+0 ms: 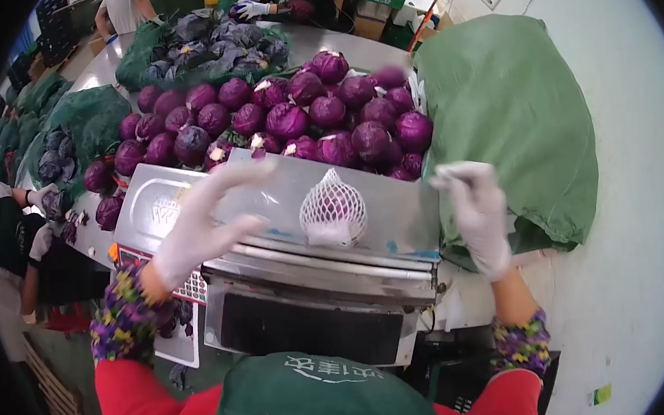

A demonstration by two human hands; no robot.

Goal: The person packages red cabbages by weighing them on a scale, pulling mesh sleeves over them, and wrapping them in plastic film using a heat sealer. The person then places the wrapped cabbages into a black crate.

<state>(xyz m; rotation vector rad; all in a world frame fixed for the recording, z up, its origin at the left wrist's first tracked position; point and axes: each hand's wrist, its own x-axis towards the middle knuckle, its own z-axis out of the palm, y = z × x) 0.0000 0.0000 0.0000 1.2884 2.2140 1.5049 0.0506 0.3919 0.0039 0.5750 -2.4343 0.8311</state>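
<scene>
A purple cabbage in a white foam net [333, 210] rests on the metal top of the wrapping machine [412, 228], between my two hands and touched by neither. My left hand [207, 225], in a white glove, is raised over the machine's left part near the scale, with fingers and thumb spread and nothing between them. On the right, my right hand [474, 212], also gloved in white, is held up beside the machine's right end. Its fingers are bent and pressed together at the tips; what they hold, if anything, is too small to make out.
Many purple cabbages [286, 121] are heaped behind the machine. A large green sack [509, 123] stands at the right. A metal scale [149, 210] with a keypad is at the left. Co-workers' gloved hands [252, 9] show at the back and far left.
</scene>
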